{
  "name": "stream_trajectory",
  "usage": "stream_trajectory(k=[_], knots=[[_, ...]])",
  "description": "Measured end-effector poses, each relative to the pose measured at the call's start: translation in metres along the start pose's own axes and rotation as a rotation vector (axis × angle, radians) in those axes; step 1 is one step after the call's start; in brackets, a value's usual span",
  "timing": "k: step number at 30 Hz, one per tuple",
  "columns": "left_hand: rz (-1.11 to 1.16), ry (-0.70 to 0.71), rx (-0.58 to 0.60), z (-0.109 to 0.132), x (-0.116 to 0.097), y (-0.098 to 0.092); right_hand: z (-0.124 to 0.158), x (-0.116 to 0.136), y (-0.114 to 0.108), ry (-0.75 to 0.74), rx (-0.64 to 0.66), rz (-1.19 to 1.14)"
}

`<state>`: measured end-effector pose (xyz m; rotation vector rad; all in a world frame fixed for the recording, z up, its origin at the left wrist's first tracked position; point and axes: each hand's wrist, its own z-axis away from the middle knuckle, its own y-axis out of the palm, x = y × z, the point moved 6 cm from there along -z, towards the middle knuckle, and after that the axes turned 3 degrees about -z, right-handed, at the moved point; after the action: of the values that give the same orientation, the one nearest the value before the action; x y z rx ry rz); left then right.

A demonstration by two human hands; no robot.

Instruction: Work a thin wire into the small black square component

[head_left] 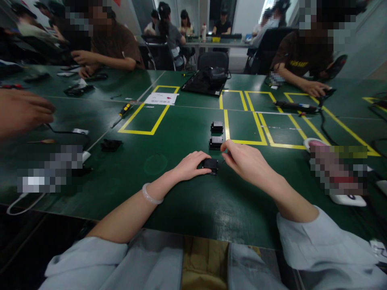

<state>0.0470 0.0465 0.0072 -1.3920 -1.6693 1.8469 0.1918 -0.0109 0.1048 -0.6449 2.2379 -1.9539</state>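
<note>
On the green table (181, 201), my left hand (193, 164) holds a small black box-shaped part (209, 166), thumb at its near side and fingers at its far side. Just right of that part is my right hand (242, 158), its fingers curled in a pinch. Whatever those fingertips hold, if anything, is too small to make out. Two similar black parts with grey tops stand in a row farther off: the nearer one (215, 142) beside my right fingertips, the farther one (217, 127) behind it.
Yellow tape outlines (248, 142) mark the table. A yellow-black screwdriver (124, 110), a paper sheet (161, 98) and a crumpled black item (111, 145) lie to the left. A black tray (199, 85) stands at the back. Another person's hand (27, 110) reaches in at left; co-workers sit opposite.
</note>
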Motion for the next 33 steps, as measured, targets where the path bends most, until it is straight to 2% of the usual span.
stream_trajectory(k=[5, 12, 22, 33], knots=[[0.008, 0.000, 0.003, 0.0002, 0.0006, 0.0001, 0.0010, 0.0025, -0.0013, -0.015, -0.008, -0.045], [0.027, 0.007, -0.008, -0.0002, 0.0011, 0.0005, -0.0003, -0.0003, -0.0002, 0.026, 0.032, 0.041], [-0.007, 0.004, -0.001, 0.0000, -0.0001, 0.0000, 0.0005, 0.0018, -0.0001, -0.024, -0.023, -0.049], [-0.016, 0.008, -0.001, -0.0001, 0.0019, 0.0006, -0.0010, -0.0011, 0.0016, 0.015, 0.031, 0.062]])
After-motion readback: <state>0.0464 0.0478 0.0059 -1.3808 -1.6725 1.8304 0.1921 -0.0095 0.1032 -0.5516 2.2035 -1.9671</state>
